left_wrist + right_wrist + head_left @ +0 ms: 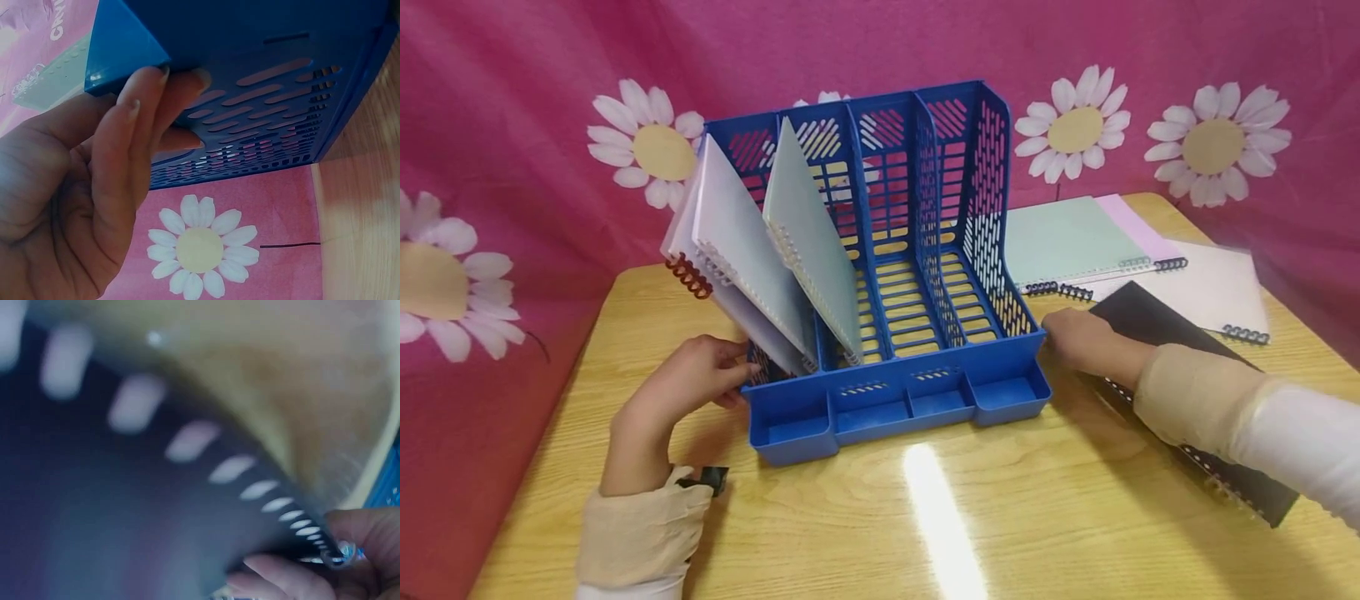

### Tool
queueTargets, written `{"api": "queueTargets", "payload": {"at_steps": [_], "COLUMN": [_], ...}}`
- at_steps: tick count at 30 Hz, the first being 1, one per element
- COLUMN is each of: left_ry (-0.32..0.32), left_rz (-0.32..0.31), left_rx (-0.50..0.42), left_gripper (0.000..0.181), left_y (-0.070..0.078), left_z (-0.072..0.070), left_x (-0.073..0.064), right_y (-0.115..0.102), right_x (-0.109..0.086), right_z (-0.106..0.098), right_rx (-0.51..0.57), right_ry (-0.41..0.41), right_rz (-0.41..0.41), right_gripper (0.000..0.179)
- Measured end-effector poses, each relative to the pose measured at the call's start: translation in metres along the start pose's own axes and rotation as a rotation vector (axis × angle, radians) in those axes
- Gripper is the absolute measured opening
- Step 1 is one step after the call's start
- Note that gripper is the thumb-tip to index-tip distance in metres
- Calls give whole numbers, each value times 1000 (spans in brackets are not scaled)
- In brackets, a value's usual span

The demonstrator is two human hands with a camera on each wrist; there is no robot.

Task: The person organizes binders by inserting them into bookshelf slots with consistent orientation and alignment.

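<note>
A blue file rack [895,375] with upright dividers and a row of small front trays stands on the table. My left hand [692,375] grips its left front edge; in the left wrist view the fingertips [134,109] lie against the slotted side panel. Pale lilac spiral notebooks [748,250] lean in the leftmost slot, a pale green one [812,242] in the slot beside it. My right hand [1090,342] holds a black spiral notebook [1157,317], tilted, near the rack's right front corner. The right wrist view shows thumb and fingers on either side of its bound edge [306,531].
Right of the rack lie a pale green notebook [1067,237], a pink one [1138,229] and a whitish one [1202,283], overlapping. A pink cloth with white daisies [887,42] hangs behind the wooden table [820,533].
</note>
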State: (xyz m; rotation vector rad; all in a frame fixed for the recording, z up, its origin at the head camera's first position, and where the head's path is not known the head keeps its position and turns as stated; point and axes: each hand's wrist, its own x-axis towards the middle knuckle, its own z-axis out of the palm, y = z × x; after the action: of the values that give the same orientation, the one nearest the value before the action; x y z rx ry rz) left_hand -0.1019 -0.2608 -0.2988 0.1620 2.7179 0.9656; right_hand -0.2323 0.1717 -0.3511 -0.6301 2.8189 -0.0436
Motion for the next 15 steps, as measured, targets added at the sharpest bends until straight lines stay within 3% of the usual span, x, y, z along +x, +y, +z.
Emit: {"api": "queueTargets", "payload": {"at_steps": [3,8,11,15], "left_ry": [5,7,5,11], "left_rz": [3,-2,-14,-10], "left_rx": [4,-4,-11,-5], "left_gripper": [27,28,29,27], "left_y": [0,-1,-2,-4], "left_z": [0,0,-1,-3], "left_x": [-1,-2,-3,-4], "right_y": [-1,-7,-8,-6], "right_x": [0,4,4,-1], "right_z": [-12,-29,-38,-48], "right_rx": [-63,-157,-178,-178], "right_ry": [-34,-86,-69,-79], "right_rz": [-5,98,137,123], "right_gripper": [16,17,13,14]}}
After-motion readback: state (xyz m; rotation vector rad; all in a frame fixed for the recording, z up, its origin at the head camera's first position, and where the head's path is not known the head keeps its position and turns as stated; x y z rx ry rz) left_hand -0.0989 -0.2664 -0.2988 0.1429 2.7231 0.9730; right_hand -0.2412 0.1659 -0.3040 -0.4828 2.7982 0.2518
